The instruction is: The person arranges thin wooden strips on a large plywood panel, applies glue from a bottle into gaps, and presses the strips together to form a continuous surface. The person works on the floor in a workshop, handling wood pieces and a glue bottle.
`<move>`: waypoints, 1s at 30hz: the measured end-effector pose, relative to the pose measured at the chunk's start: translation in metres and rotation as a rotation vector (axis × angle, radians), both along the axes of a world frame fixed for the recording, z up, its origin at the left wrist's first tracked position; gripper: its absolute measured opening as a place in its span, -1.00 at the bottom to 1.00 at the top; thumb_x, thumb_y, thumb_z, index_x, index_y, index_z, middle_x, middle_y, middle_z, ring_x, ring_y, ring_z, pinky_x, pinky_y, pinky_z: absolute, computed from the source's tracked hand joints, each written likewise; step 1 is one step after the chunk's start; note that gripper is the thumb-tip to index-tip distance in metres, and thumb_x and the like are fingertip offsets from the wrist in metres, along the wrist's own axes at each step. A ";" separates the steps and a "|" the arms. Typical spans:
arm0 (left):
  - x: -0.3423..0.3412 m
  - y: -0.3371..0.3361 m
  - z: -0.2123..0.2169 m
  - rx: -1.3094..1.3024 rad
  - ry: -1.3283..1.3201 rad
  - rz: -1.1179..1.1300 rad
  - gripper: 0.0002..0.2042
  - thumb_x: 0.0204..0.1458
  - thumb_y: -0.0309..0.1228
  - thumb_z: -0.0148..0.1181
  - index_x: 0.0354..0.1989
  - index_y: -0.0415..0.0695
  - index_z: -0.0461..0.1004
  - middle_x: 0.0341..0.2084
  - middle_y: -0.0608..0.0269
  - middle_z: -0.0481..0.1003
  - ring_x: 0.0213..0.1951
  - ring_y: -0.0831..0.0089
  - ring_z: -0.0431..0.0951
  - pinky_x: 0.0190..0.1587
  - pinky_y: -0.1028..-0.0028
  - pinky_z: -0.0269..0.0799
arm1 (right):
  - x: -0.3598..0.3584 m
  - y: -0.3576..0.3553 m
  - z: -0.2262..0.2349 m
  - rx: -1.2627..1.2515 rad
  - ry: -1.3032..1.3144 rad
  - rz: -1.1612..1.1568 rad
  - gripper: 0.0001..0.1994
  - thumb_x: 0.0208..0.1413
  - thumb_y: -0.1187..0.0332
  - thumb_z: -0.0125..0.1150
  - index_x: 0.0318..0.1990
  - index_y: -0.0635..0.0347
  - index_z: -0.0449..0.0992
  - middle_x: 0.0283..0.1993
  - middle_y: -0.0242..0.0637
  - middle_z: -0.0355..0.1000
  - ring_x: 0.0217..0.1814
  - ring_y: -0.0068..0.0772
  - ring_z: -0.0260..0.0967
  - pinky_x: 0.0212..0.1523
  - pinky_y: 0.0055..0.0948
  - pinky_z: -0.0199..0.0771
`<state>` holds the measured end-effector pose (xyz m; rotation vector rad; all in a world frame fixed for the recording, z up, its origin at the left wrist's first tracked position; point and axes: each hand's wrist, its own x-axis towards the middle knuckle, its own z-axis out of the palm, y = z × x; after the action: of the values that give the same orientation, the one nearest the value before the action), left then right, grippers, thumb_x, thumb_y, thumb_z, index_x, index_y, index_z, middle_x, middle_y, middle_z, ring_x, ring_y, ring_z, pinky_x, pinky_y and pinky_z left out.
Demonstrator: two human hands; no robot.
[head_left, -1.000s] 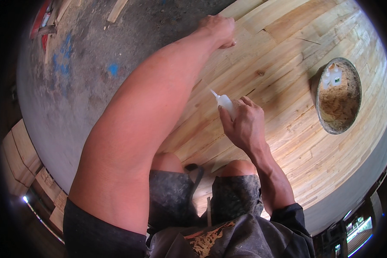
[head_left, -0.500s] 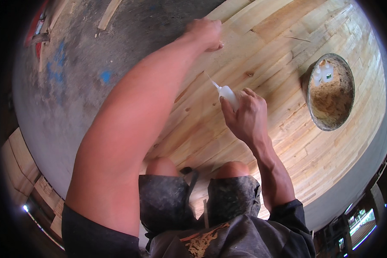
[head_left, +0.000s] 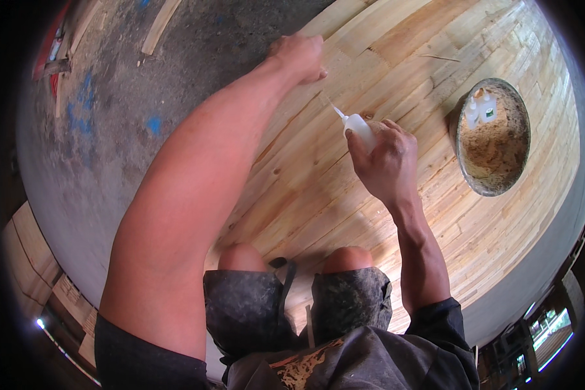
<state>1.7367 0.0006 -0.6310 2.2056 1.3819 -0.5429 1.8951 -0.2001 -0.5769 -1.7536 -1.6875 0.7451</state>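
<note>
Head view: bottle (head_left: 359, 127) clenched in right hand (head_left: 385, 159), nozzle aimed up-left toward fisted left hand (head_left: 299, 57) on panel (head_left: 396, 58).

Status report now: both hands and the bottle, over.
Right hand grips small white squeeze bottle, nozzle aimed at wooden panel. Left hand fisted on panel's far edge. Nothing in the way.

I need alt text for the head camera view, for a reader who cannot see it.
A person kneeling on a jointed wooden panel holds a small white nozzle bottle in the right hand, tip toward the wood. The left hand rests fisted near the panel's far edge; a round bowl of sawdust sits at right.
</note>
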 end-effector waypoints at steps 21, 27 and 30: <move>-0.001 -0.001 0.003 -0.014 -0.020 0.025 -0.43 0.18 -0.03 0.54 0.18 -0.18 0.52 0.10 -0.26 0.68 0.20 -0.30 0.67 0.22 -0.10 0.63 | 0.034 0.030 0.001 -0.150 -0.152 -0.136 -0.67 0.19 0.23 0.45 -0.41 0.40 0.69 -0.40 0.18 0.58 -0.32 0.29 0.59 -0.19 0.03 0.63; -0.001 0.001 0.000 -0.015 -0.029 0.029 -0.44 0.17 -0.05 0.56 0.17 -0.18 0.53 0.09 -0.25 0.69 0.19 -0.28 0.68 0.22 -0.08 0.64 | 0.030 0.027 0.000 -0.114 -0.104 -0.162 -0.69 0.19 0.23 0.45 -0.41 0.36 0.70 -0.41 0.16 0.58 -0.30 0.27 0.59 -0.21 0.04 0.60; -0.001 0.001 -0.002 -0.016 -0.045 0.032 -0.45 0.15 -0.09 0.57 0.16 -0.19 0.54 0.08 -0.22 0.70 0.20 -0.25 0.69 0.22 -0.07 0.64 | 0.030 0.020 -0.001 -0.136 -0.101 -0.149 -0.70 0.24 0.20 0.45 -0.34 0.31 0.75 -0.37 0.10 0.62 -0.32 0.18 0.60 -0.20 -0.02 0.60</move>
<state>1.7357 0.0014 -0.6331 2.1662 1.3827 -0.4878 1.9250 -0.1799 -0.5782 -2.0173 -1.5812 0.7294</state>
